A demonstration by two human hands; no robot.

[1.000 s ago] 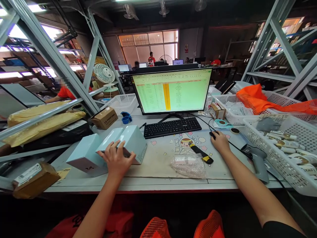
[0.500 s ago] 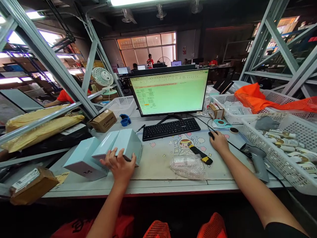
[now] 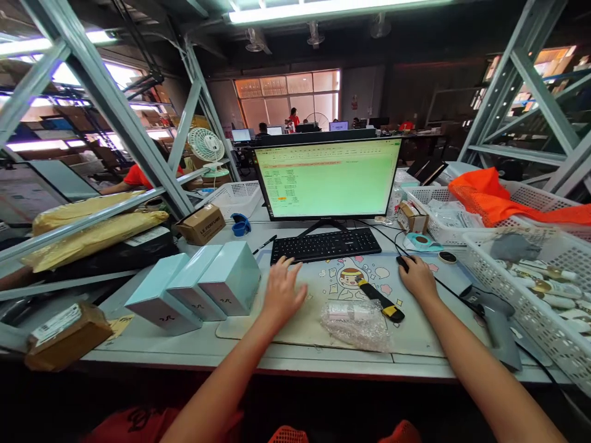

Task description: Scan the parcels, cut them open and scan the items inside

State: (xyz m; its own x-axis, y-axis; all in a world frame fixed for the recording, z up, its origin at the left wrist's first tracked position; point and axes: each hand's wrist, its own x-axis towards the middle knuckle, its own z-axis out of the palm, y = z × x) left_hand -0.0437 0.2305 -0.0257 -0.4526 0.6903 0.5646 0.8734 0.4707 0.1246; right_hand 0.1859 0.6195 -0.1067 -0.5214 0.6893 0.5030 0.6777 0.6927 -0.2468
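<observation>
While the right grip (image 3: 418, 278) cups the mouse (image 3: 402, 261) right of centre, the left grip (image 3: 281, 292), open-fingered, has left the pale boxes (image 3: 198, 286) for the keyboard (image 3: 325, 244) edge

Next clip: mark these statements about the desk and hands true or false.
1. The right hand rests on the mouse. True.
2. The left hand grips a box. False: it is open at the near edge of the keyboard, apart from the three pale blue boxes.
3. The screen is off. False: the monitor shows a lit green sheet.
4. A yellow-and-black utility knife lies on the desk mat. True.
</observation>
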